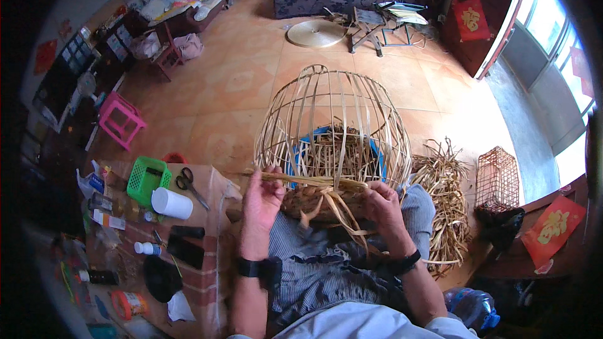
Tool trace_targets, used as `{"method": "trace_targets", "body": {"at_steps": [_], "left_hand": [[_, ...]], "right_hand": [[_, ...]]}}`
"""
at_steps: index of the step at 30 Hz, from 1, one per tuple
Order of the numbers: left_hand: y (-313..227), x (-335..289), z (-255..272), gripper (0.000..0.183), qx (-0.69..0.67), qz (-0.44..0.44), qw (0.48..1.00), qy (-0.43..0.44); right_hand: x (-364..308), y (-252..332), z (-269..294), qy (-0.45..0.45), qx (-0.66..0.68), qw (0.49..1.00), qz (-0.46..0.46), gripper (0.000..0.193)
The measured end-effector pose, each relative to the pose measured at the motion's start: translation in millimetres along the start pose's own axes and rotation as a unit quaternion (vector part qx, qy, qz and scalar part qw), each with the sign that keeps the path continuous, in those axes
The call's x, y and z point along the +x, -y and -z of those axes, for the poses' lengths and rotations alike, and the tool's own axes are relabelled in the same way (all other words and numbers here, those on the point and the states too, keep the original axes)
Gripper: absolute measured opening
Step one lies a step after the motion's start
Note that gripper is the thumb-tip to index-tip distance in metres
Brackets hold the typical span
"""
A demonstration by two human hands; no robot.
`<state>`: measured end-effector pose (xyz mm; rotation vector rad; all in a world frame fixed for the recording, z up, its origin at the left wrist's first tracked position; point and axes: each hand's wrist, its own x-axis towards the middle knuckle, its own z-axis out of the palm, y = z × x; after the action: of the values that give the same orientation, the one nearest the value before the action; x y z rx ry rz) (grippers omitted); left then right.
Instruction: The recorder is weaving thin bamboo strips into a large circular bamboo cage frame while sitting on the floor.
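Observation:
A dome-shaped basket frame [342,91] of thin bent strips stands before my lap, its near edge packed with a thick woven brown band [320,206]. Across that edge runs a dried plant strip [308,179]. My left hand [261,196] pinches it near its left end. At its right, my right hand [382,204] is closed on the strip close to the basket's rim. Loose strip ends [344,213] hang down between my hands over my striped clothing. Through the frame's ribs show a blue container [379,150] and a heap of dried strips [333,156].
A bundle of dried strips [440,204] lies right of my knee, beside a wire basket [497,179]. On the left table [213,238] are a green basket [148,179], a white cylinder [171,203] and scissors [191,187]. A pink stool [121,119] stands beyond.

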<state>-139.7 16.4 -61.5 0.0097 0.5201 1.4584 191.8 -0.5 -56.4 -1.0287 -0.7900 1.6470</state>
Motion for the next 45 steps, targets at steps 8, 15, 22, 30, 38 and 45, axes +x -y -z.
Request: {"method": "trace_targets", "body": {"at_steps": [8, 15, 22, 30, 38, 45], "left_hand": [[-35.9, -33.1, 23.6, 0.039, 0.218, -0.176, 0.954, -0.108], [-4.9, -45.4, 31.1, 0.033, 0.508, -0.228, 0.823, -0.112], [1.2, -38.7, 50.4, 0.017, 0.542, -0.308, 0.777, -0.090], [13.1, -39.6, 52.4, 0.018, 0.541, -0.349, 0.757, -0.114], [14.6, -46.1, 43.9, 0.018, 0.602, -0.361, 0.704, -0.109], [16.4, -49.0, 36.1, 0.021, 0.671, -0.380, 0.626, -0.116]], "right_hand": [[-15.9, 13.3, 3.5, -0.019, -0.085, 0.996, 0.010, 0.018], [6.8, 53.7, -47.4, 0.025, -0.710, 0.673, 0.205, 0.047], [4.5, 37.7, -40.8, 0.011, -0.670, 0.724, 0.165, 0.046], [-10.1, 24.8, 18.2, -0.094, -0.061, 0.993, -0.031, 0.037], [-20.8, 64.9, -9.5, 0.000, -0.370, 0.926, -0.073, 0.039], [-15.7, 55.3, -7.3, 0.074, -0.529, 0.842, 0.081, 0.030]]}}
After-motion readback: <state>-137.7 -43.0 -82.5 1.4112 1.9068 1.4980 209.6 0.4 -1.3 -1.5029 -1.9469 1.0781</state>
